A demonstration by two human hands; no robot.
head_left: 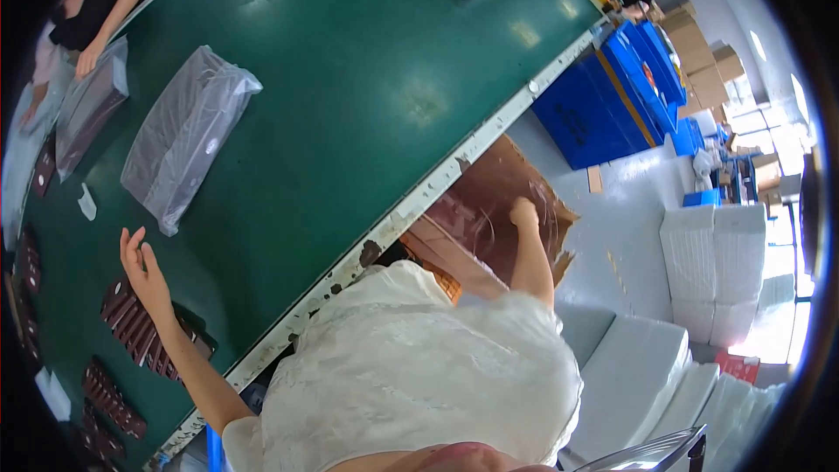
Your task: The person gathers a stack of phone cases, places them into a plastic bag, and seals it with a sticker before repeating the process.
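Note:
Above the green table, my left hand (144, 267) has its fingers apart and holds nothing. Just beyond it lies a plastic-wrapped package (188, 135), and a small white scrap (87, 202) is to its left. Under my left wrist sits a row of dark red boxes (144, 332). My right hand (524, 212) is off the table's near side, over a large brown carton (494, 201) whose inside is lined with something shiny. Its fingers are curled, and whatever they hold is too small to make out.
A co-worker's hand (90, 59) is by another wrapped package (94, 105) at the upper left. Two wrapped packages lie at the table's far end. Blue bins (594, 109) stand beyond the carton. White foam blocks (638, 367) are at the right. More dark boxes lie lower left.

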